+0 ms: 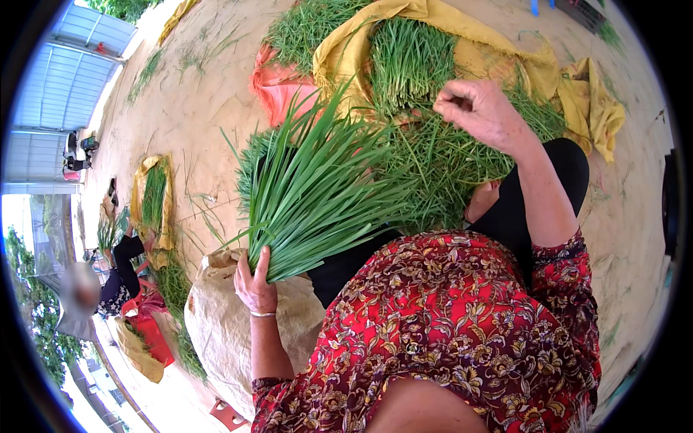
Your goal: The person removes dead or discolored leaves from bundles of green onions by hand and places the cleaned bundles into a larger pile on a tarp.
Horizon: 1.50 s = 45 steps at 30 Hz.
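Observation:
A large bunch of long, flat green leaves, which look like garlic chives, fans out in front of me. My left hand is closed around its narrow lower end, and the tips spread up and to the right. Farther right, my right hand is raised over a loose heap of green stalks. Its fingers are curled into a pinch; whether anything small sits between them is hidden. Beyond it, a stack of chives with pale cut ends lies on a yellow woven sack.
Red sacking and more greens lie at the far left of the heap. A pale stuffed sack stands by my left forearm. At left, another person sits among greens and sacks. A dark crate is at the far right.

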{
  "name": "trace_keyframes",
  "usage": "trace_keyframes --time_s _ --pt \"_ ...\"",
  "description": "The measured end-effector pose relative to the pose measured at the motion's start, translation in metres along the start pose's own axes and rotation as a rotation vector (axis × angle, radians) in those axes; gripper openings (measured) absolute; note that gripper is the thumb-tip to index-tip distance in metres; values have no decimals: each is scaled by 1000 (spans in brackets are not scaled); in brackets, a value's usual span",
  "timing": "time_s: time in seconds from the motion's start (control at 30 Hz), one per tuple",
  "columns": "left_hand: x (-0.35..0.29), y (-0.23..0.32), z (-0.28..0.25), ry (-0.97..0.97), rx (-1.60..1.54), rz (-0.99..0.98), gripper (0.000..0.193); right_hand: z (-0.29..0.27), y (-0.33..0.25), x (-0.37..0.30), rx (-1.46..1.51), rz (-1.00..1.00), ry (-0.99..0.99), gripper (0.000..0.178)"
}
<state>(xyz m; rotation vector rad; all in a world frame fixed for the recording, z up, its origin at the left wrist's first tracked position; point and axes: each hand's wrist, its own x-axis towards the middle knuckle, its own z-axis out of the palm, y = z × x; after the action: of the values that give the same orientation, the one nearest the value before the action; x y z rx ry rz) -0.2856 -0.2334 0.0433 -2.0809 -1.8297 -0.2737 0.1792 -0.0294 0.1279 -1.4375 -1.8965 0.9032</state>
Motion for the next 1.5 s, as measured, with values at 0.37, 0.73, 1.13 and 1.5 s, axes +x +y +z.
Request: trace_keyframes --time_s 0.37,0.73,1.13,1.5 --pt "4 0 1 -33 6 31 55 122 2 -6 209 -275 -287 19" --pt "10 10 -5 -20 -12 32 55 143 -17 -9 233 -380 -286 17" --pt "3 13 6 -16 -40 -51 55 61 37 -7 285 351 -27 39" --pt "10 11 5 -63 -73 -25 57 74 58 -51 -112 -78 -123 24"
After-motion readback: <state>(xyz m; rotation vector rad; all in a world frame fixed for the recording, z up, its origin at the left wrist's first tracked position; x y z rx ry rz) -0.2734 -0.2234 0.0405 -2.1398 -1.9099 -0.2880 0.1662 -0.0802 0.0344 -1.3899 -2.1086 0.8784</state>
